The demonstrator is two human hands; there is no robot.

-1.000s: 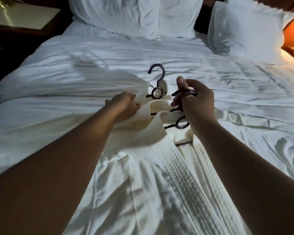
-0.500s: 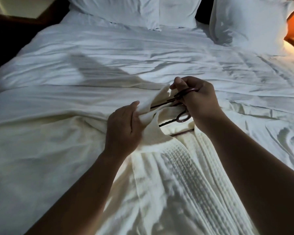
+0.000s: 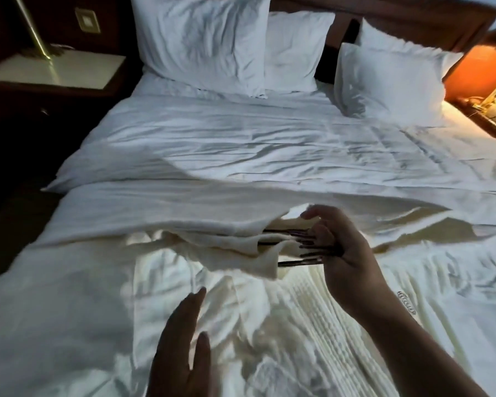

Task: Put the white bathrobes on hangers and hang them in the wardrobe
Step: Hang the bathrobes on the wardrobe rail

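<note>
- A dim bedroom is shown; a bed [image 3: 241, 144] with a creased white duvet fills most of the view, its foot cut off by the lower edge.
- White pillows [image 3: 201, 38] are propped against a dark headboard; a nightstand [image 3: 55, 73] at the left is barely made out in shadow.
- A white bathrobe [image 3: 298, 325] is spread on the near part of the bed, its collar bunched and its lower part out of frame.
- The right hand [image 3: 347, 253] is raised over the collar, its fingers [image 3: 325, 234] curled round dark hangers [image 3: 307, 247]; these are smeared by blur, partly buried in cloth, and cannot be counted.
- The left hand [image 3: 181, 348] is held over the robe, fingers straight and spread, holding nothing; contact with the cloth cannot be told.
</note>
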